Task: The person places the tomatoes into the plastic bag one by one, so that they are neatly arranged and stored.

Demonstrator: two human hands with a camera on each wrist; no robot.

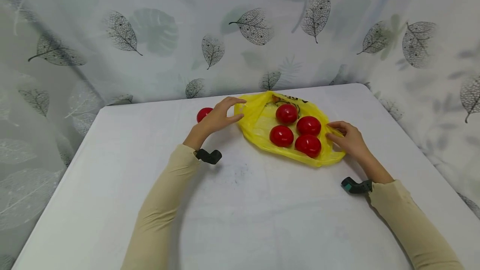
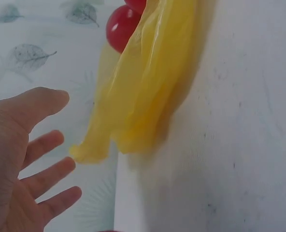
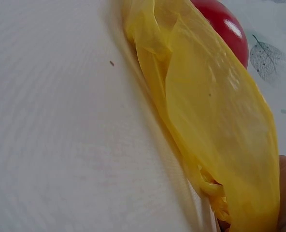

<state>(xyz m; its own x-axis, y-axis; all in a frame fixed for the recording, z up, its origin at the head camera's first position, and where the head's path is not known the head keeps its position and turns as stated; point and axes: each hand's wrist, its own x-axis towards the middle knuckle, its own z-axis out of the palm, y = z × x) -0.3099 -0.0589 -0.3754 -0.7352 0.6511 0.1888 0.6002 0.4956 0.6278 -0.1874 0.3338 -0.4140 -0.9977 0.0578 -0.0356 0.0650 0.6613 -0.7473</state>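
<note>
A yellow plastic bag (image 1: 262, 143) with dark print lies spread on the table. Several shiny red balls (image 1: 308, 126) are grouped within its outline. My left hand (image 1: 219, 116) is at the bag's left edge, thumb and fingers apart. In the left wrist view that hand (image 2: 32, 159) holds nothing, with a gap between it and the bag (image 2: 143, 96). Another red ball (image 1: 203, 113) sits on the table, partly hidden behind the left hand. My right hand (image 1: 350, 141) pinches the bag's right edge; in the right wrist view the bag (image 3: 220, 106) mostly covers its fingers.
The white table (image 1: 240, 220) has its far edge against a hanging curtain (image 1: 168, 61) printed with leaves. Curtain also hangs along the left and right sides. Small dark marks (image 1: 241, 172) show on the tabletop in front of the bag.
</note>
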